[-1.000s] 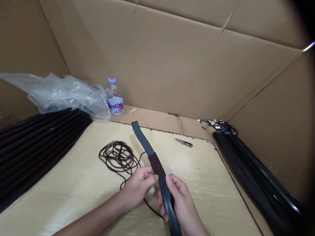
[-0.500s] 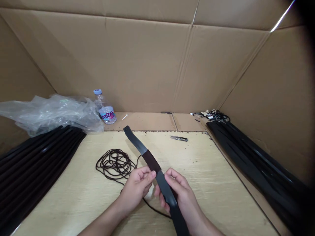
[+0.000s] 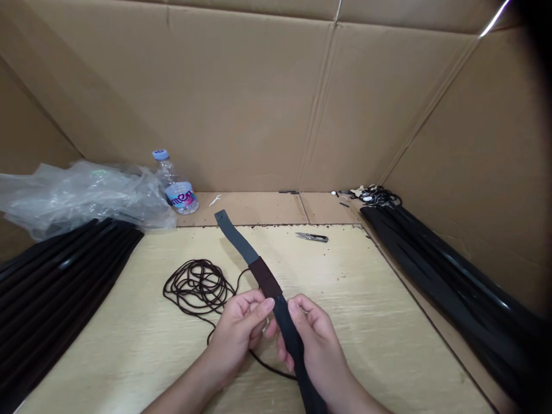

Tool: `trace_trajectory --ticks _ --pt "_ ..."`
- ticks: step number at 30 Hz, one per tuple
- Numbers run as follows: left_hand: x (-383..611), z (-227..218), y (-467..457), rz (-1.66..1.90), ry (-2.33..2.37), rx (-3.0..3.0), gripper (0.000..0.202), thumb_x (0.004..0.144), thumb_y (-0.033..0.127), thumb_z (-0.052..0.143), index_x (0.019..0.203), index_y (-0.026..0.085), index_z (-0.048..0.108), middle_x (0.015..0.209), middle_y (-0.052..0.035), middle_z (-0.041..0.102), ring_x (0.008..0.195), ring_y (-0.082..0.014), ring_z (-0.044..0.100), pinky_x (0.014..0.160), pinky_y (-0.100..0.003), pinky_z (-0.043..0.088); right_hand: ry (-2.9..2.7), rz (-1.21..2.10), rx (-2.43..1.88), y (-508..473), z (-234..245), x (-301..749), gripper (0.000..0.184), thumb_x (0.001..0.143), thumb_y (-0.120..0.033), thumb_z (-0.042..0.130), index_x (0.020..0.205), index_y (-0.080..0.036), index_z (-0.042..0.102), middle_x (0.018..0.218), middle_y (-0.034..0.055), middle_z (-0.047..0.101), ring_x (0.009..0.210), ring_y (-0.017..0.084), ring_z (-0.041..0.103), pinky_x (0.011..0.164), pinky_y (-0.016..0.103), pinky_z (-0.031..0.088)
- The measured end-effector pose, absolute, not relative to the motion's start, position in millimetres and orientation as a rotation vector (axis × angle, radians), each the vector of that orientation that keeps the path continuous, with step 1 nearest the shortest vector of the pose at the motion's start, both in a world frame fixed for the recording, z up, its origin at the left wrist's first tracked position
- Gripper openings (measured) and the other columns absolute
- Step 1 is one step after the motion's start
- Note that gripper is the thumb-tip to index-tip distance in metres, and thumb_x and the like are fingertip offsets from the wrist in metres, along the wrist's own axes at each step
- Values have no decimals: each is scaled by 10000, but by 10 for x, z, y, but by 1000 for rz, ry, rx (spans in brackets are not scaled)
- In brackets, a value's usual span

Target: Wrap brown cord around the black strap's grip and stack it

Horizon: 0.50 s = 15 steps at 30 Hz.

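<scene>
A long dark flat strip [image 3: 241, 242] slants from the lower middle up to the left, with a brown cord wrapping [image 3: 265, 278] around its middle. My right hand [image 3: 317, 348] is closed around the strip below the wrapping. My left hand [image 3: 241, 328] pinches the strip's left edge at the wrapping's lower end, where the cord meets it. A tangled coil of dark brown cord [image 3: 196, 284] lies on the light wooden board [image 3: 129, 339] just left of my hands, one strand running under them.
Small thread snips [image 3: 313, 237] lie beyond the strip. Stacks of black strips line the left [image 3: 56, 282] and the right [image 3: 448, 276]. Crumpled clear plastic [image 3: 81, 192] and a water bottle [image 3: 176, 187] sit at the back left. Cardboard walls [image 3: 259, 98] enclose the space.
The view swung left and levelled out. My hands kept their hold on the strip, shifting only slightly along it near the wrapping.
</scene>
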<state>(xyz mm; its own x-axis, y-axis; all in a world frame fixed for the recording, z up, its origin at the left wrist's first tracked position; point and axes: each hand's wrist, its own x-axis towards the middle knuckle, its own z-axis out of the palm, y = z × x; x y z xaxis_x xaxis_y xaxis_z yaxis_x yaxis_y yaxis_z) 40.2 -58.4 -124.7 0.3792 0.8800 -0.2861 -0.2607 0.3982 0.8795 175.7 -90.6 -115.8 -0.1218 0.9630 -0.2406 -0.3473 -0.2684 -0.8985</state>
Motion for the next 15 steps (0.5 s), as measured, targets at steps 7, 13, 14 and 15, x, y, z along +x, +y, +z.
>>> trace_trajectory --ticks 7,13,14,15 --pt "509 -1220 -698 888 814 668 304 841 386 605 694 163 459 524 50 488 382 -114 545 371 -187 362 -853 1538 -1064 -966 -1189 1711 409 900 -530 465 762 -153 545 466 -28 559 351 58 439 368 149 359" --pt "574 -1169 -748 946 753 595 314 867 359 563 646 170 444 489 63 449 343 -117 501 358 -277 486 -820 1519 -1061 -971 -1170 1680 404 900 -524 471 747 -157 539 473 -29 557 352 59 435 362 150 358" --pt "575 -1172 -749 955 754 588 312 865 355 566 645 168 450 486 66 438 337 -113 491 351 -272 481 -821 1517 -1063 -972 -1168 1679 408 900 -527 468 746 -157 539 471 -29 556 352 59 435 362 152 360" --pt "574 -1178 -749 957 758 582 314 861 355 571 640 165 453 484 67 428 331 -107 482 342 -258 468 -824 1515 -1065 -973 -1168 1681 412 900 -531 463 746 -157 538 469 -28 555 352 61 436 362 154 362"
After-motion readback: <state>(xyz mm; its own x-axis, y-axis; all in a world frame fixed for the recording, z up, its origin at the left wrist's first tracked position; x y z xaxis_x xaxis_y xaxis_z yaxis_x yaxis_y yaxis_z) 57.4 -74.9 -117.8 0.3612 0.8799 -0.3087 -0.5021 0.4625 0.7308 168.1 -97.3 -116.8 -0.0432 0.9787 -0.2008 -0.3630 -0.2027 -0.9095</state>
